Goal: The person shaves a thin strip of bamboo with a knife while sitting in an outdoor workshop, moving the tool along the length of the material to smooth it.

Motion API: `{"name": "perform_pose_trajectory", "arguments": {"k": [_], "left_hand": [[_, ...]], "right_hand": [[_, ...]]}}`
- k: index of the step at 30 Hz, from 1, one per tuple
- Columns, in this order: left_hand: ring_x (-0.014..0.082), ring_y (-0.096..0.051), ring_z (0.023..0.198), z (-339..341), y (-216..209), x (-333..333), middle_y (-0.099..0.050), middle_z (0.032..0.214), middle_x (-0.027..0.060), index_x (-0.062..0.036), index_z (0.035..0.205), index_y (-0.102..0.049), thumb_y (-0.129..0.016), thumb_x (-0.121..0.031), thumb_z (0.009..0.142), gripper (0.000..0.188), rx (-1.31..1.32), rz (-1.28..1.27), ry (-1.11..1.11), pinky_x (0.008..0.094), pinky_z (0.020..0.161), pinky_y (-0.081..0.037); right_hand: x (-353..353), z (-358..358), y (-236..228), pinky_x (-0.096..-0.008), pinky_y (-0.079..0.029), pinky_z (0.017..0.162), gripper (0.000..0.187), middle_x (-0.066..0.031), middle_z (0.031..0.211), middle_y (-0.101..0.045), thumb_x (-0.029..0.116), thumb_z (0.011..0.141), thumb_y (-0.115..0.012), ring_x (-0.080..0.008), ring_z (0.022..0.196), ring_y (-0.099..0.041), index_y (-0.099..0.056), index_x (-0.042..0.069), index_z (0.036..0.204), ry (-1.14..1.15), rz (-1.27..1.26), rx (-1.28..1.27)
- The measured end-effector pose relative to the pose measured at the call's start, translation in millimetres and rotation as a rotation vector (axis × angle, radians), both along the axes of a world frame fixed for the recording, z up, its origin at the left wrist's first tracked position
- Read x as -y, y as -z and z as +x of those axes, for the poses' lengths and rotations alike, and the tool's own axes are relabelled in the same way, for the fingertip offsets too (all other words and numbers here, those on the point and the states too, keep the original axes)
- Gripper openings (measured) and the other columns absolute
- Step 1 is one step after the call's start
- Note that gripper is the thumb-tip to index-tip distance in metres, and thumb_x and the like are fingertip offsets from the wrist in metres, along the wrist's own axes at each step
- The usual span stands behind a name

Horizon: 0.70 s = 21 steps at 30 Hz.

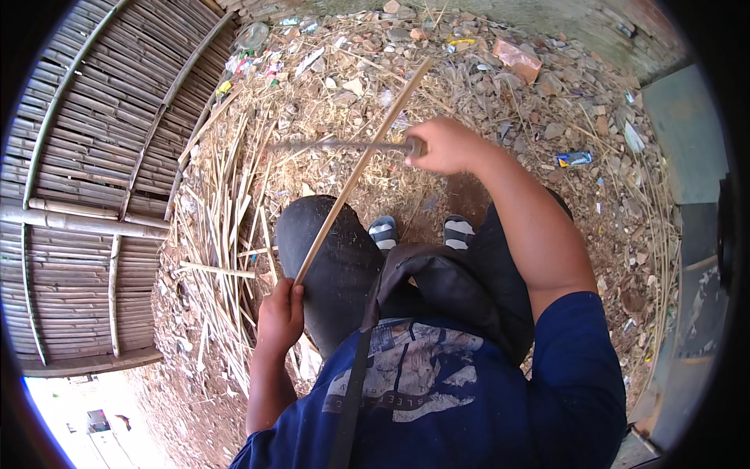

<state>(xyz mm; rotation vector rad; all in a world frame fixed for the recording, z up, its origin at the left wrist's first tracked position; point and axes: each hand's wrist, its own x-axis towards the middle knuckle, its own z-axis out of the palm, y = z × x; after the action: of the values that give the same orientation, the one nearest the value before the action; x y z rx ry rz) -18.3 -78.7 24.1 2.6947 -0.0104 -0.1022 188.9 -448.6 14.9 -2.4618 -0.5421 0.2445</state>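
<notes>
Outdoor ground, bare earth between the feet, elsewhere covered with rubble, litter and straw-like shavings; slatted wall of bamboo-like poles along the left.

Nearest: the wearer's blue shirt with a pale print, crossed by a dark strap. Left hand beside the left knee; grip closed on the near end of 1 long pale strip, thumb on top. Strip slants from there toward far right, passing above the dark trousers; far end points up over the rubble, free of the hands.

2 feet in dark sandals stand between the knees. To the left, a loose heap of pale strips lies on the ground beside the wall.

Farther out: right hand, grip closed around the handle of a long, narrow, dark blade. Blade extends left, crossing the strip at roughly right-angled slant; contact cannot be told from this view.

Right side: blue packet, then a grey-green panel. Far: reddish brick chunk near the far wall.
</notes>
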Motion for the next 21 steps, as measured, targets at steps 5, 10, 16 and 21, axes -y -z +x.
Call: {"name": "perform_pose_trajectory", "arguments": {"k": [5, 10, 16, 21], "left_hand": [[0.0454, -0.065, 0.073, -4, 12, 0, -0.067, 0.077, 0.0235, -0.0049, 0.102, -0.059, -0.054, -0.021, 0.101, 0.017, 0.091, 0.150, -0.023, 0.0539, 0.063, -0.050], [0.0445, -0.065, 0.070, -14, 14, 1, -0.066, 0.077, 0.0230, -0.0061, 0.100, -0.058, -0.053, -0.021, 0.101, 0.015, 0.164, 0.208, -0.021, 0.0537, 0.061, -0.051], [0.0438, -0.066, 0.071, -16, 17, 2, -0.066, 0.078, 0.0230, -0.0056, 0.100, -0.058, -0.055, -0.021, 0.100, 0.015, 0.104, 0.216, -0.059, 0.0533, 0.061, -0.051], [0.0442, -0.065, 0.071, -26, 18, -12, -0.066, 0.075, 0.0229, -0.0053, 0.099, -0.059, -0.055, -0.021, 0.100, 0.016, 0.126, 0.155, -0.034, 0.0541, 0.062, -0.051]], "right_hand": [[-25, -4, 16, -0.0439, -0.053, 0.074, 0.023, -0.0115, 0.084, -0.070, 0.029, 0.079, -0.076, -0.0293, 0.083, -0.069, -0.070, 0.010, 0.091, -0.209, -0.139, -0.033], [-4, 21, 45, -0.0427, -0.053, 0.076, 0.030, -0.0142, 0.088, -0.070, 0.031, 0.079, -0.077, -0.0295, 0.086, -0.068, -0.070, 0.007, 0.096, 0.068, -0.069, -0.151], [-39, -2, 43, -0.0438, -0.054, 0.077, 0.028, -0.0152, 0.089, -0.070, 0.029, 0.080, -0.075, -0.0312, 0.086, -0.069, -0.070, 0.006, 0.096, -0.123, -0.052, -0.027], [-29, 10, 49, -0.0424, -0.055, 0.084, 0.045, -0.0195, 0.104, -0.072, 0.031, 0.077, -0.078, -0.0324, 0.097, -0.070, -0.071, 0.004, 0.112, -0.191, -0.031, -0.107]]}}
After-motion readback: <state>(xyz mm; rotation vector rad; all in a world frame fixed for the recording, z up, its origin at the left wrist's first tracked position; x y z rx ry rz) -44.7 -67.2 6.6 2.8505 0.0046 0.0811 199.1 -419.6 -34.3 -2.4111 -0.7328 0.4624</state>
